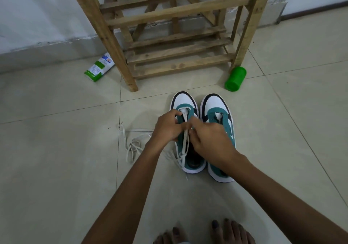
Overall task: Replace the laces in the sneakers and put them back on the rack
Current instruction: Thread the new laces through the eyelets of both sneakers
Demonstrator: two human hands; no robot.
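2 hands, the left hand [168, 126] and right hand [209, 137], pinch a white lace [185, 140] over the left teal sneaker [188, 161] beside its mate [218, 110].

Green cup [235, 78] on its side on tiled floor [56, 168]; green-white box [99, 67] nr wall.

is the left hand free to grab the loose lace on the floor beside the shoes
Probably not right away. The left hand pinches the lace being threaded on the left sneaker. The loose lace lies just left of that forearm on bare floor, nothing blocking it, once the hand lets go.
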